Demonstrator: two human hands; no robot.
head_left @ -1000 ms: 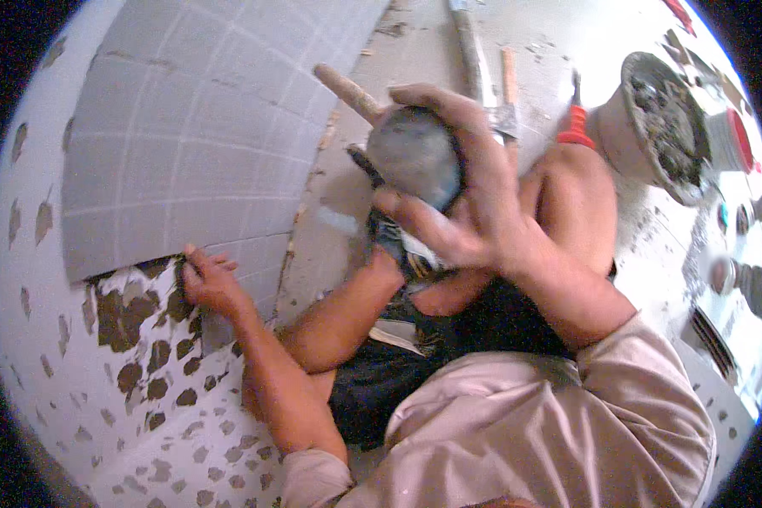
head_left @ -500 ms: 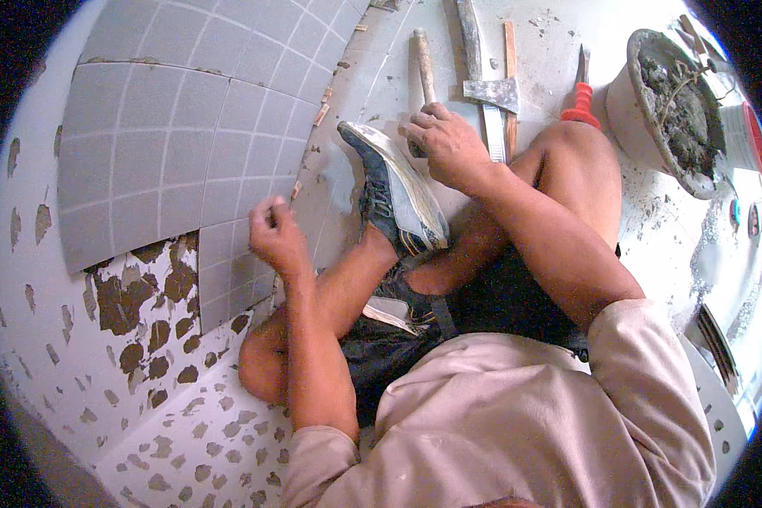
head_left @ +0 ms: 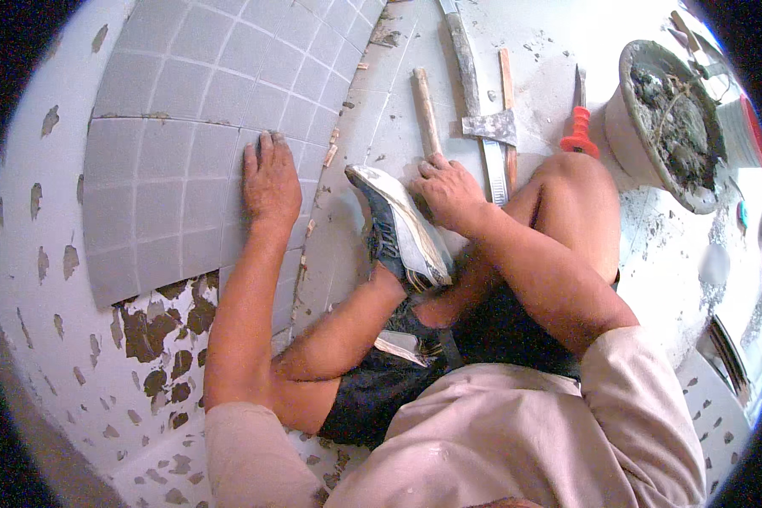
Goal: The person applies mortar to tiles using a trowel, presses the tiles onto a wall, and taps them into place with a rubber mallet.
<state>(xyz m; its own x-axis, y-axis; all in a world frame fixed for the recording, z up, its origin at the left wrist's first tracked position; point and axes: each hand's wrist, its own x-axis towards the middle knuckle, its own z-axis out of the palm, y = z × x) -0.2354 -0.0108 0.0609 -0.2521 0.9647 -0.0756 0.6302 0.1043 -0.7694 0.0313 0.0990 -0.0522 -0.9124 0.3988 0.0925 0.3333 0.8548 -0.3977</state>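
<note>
My left hand (head_left: 271,182) lies flat against the grey wall tiles (head_left: 148,190), fingers stretched out and slightly apart. Around the near end of a wooden-handled tool (head_left: 428,114) on the floor, my right hand (head_left: 453,195) is curled; the hand hides that end of the tool. Just beyond it lies a hatchet-like metal head (head_left: 489,127), near a long worn handle (head_left: 461,59) and a thin wooden strip (head_left: 506,76). A chisel with a red guarded grip (head_left: 580,135) rests farther right. My shoe (head_left: 406,229) is between my hands.
At the right stands a bucket (head_left: 631,127) of wet grey mortar, with a red-and-white container (head_left: 749,131) behind it. Small wooden wedges (head_left: 331,155) line the joint between wall and floor. Below the tiles the white wall shows chipped, brown patches (head_left: 148,330).
My left hand has moved from above my knee, fingers curled, forward and onto the wall tiles, where it is spread flat. My right hand stays at the wooden-handled tool. The view has shifted slightly.
</note>
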